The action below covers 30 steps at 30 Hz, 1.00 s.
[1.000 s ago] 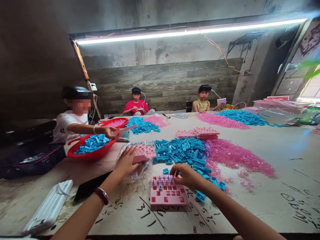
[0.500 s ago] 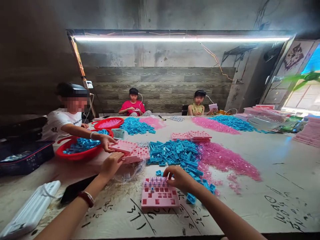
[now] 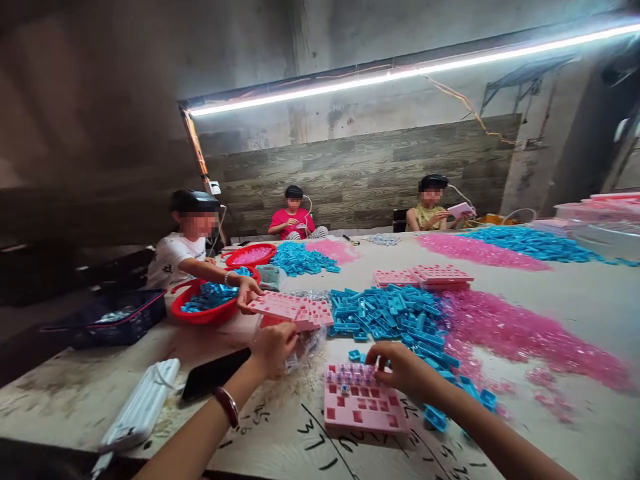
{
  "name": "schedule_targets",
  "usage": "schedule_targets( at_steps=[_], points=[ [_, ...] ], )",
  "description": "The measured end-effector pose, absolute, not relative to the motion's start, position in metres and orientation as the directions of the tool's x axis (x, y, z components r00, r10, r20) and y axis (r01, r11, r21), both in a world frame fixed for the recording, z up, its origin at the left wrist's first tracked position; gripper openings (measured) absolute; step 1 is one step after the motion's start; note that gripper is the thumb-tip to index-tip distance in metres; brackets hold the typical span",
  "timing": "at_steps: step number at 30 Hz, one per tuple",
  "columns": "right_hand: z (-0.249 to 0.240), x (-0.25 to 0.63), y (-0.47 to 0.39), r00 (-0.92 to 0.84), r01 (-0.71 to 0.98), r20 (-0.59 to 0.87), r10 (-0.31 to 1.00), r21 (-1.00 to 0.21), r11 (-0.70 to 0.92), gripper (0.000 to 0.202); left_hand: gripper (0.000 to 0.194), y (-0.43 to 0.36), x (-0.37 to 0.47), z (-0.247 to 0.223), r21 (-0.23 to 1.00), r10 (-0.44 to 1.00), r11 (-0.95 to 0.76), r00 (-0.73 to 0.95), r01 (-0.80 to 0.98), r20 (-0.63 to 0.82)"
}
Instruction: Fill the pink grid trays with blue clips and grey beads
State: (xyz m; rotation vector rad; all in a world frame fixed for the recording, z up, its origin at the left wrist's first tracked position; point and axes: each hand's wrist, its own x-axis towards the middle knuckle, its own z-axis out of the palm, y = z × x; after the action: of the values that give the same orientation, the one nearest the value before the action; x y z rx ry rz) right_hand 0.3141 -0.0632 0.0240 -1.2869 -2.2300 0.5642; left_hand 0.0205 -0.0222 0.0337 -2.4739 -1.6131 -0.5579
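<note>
In front of me on the table lies a pink board with square holes (image 3: pixel 367 419). Small clear pieces fill holes along its back edge, and one blue-and-white piece sits below them. My right hand (image 3: pixel 407 370) is over the board's back right corner, thumb and fingers curled together at the row of clear pieces. What they pinch is too small to make out. Further left, my left hand (image 3: pixel 273 350) is closed beside a clear plastic bag (image 3: pixel 305 350), its fingertips hidden. Just beyond it, a co-worker's hand (image 3: pixel 247 293) touches stacked pink boards (image 3: pixel 277 305).
Behind my board lies a heap of blue caps (image 3: pixel 390 310), beside a spread of clear pink pieces (image 3: pixel 525 333). Red basins (image 3: pixel 205 313) and a dark basket (image 3: pixel 120 327) stand left. A phone (image 3: pixel 215 375) and a white power strip-like block (image 3: pixel 143 403) lie near my left arm.
The view has swung left and tilted, so the table's contents appear further right. My left hand has drawn slightly back from the stacked boards. My right hand stays at the board's back corner.
</note>
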Motion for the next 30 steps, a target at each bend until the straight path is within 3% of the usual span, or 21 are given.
schedule_targets(
  at_steps=[5,14,30],
  points=[
    [0.021,0.315,-0.062,-0.455,0.667,0.209,0.866,-0.564,0.487,0.024,0.011,-0.043,0.034,0.037,0.116,0.806,-0.585,0.559,0.803,0.196],
    [0.025,0.31,-0.065,-0.473,0.679,0.197,0.859,-0.54,0.498,0.024,0.025,-0.04,0.021,0.028,0.227,0.808,-0.588,0.579,0.776,0.11],
    [0.029,0.305,-0.067,-0.459,0.682,0.204,0.865,-0.543,0.49,0.026,0.018,-0.036,0.024,0.024,0.313,0.798,-0.587,0.598,0.746,0.071]
  ],
)
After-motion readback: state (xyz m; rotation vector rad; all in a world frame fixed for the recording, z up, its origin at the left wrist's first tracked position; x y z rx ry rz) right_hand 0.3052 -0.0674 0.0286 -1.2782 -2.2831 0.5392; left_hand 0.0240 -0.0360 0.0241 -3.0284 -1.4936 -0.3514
